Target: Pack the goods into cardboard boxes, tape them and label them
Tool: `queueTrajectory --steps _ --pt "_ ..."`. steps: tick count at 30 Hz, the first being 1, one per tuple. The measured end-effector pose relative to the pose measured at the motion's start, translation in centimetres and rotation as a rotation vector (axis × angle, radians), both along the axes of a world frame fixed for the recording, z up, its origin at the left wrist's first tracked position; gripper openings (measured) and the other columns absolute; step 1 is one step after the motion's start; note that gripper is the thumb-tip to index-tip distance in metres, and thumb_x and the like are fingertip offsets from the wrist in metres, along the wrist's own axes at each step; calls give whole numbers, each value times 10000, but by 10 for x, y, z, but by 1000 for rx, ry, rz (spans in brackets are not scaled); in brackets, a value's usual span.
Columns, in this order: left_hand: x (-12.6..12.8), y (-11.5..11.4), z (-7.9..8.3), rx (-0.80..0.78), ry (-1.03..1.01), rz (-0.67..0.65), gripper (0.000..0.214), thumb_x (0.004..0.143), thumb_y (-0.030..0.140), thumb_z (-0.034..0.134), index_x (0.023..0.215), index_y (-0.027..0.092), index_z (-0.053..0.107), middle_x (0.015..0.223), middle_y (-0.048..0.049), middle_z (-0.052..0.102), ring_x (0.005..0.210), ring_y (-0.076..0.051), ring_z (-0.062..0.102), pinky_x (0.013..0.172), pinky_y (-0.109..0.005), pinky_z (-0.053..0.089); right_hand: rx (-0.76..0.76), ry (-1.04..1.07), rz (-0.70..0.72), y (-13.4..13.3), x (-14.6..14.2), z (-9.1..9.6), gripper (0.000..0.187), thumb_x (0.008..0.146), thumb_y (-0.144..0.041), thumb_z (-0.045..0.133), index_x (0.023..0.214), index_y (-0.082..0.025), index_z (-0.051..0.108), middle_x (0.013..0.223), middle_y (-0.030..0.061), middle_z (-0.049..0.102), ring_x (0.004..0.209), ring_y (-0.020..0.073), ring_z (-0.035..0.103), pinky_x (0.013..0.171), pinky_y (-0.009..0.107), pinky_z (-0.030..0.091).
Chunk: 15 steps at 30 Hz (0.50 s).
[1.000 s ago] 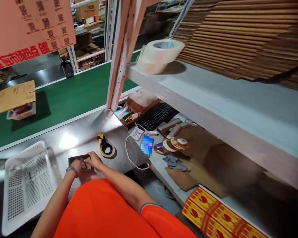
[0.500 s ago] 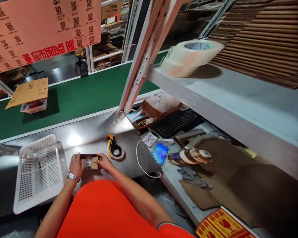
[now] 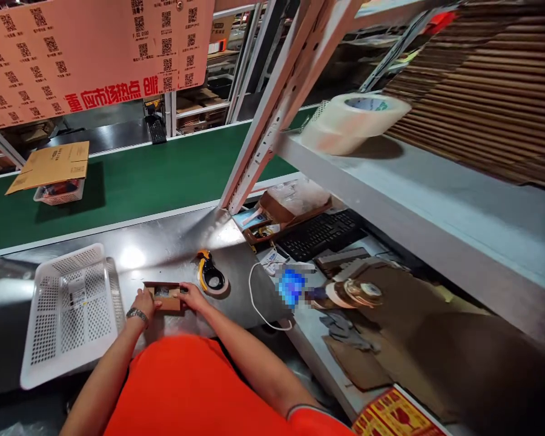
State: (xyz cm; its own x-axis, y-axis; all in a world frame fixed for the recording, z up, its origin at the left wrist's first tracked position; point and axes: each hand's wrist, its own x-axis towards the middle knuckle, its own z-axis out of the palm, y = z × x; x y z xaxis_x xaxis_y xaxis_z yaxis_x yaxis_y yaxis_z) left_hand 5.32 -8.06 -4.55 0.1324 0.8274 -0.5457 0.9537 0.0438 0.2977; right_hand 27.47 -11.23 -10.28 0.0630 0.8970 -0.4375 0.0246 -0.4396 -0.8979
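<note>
Between my two hands is a small brown cardboard box [image 3: 169, 304], its top open and something clear and shiny inside that I cannot make out. My left hand [image 3: 146, 304], with a metal watch at the wrist, grips the box's left end. The right end is held by my right hand [image 3: 191, 297], fingers closed on the cardboard. Just beyond it on the metal table lies a yellow and black tape dispenser [image 3: 207, 272]. To the left of my left hand stands a white perforated plastic basket [image 3: 31, 339], with a small label on its bottom.
Behind the metal table [image 3: 163, 242] runs a green conveyor belt [image 3: 163, 169] carrying a small basket under a flat carton [image 3: 57, 163]. At right, a shelf bears a roll of clear tape [image 3: 340, 130]. Below are a keyboard [image 3: 320, 233], a white cable [image 3: 254, 303] and cardboard sheets [image 3: 418, 303].
The inside of the box shows differently: a brown flap that stood over its right part is folded down, and its front wall now faces me. Both hands stay on it.
</note>
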Motion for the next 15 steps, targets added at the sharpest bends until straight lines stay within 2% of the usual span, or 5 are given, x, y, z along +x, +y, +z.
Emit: queueTrajectory --steps 3,5,8,12,15 --pt "-11 12 -12 -2 -55 122 811 922 435 913 1499 49 494 1451 -337 733 1310 -356 778 1056 -367 562 14 -65 61 4 7 4 335 861 -423 907 1079 -174 856 981 82 850 846 262 812 725 432 732" --pt "-18 15 -20 8 -96 194 880 854 456 983 1488 80 501 1401 -310 776 1301 -350 789 1043 -362 570 67 -126 82 8 11 9 350 909 -415 860 1187 -203 875 1150 129 871 1095 325 837 965 546 726" --pt "-22 15 -28 30 -134 258 847 755 448 1053 1393 141 587 1393 -275 796 1317 -369 784 1066 -390 576 189 -219 131 8 8 14 482 939 -343 809 1409 -238 833 1556 156 767 1547 349 648 1342 573 492" --pt "-19 14 -30 49 -160 302 803 680 422 1098 1304 153 670 1407 -258 802 1331 -376 782 1083 -389 591 354 -527 434 -9 1 8 543 1063 -274 604 1591 -218 716 1703 176 662 1634 336 578 1406 586 407" --pt "-19 13 -29 45 -163 341 786 663 395 1109 1295 132 723 1394 -260 815 1346 -392 782 1103 -396 603 448 -728 643 -29 4 -7 663 1044 -258 664 1701 -206 592 1831 192 496 1738 354 428 1420 626 371"
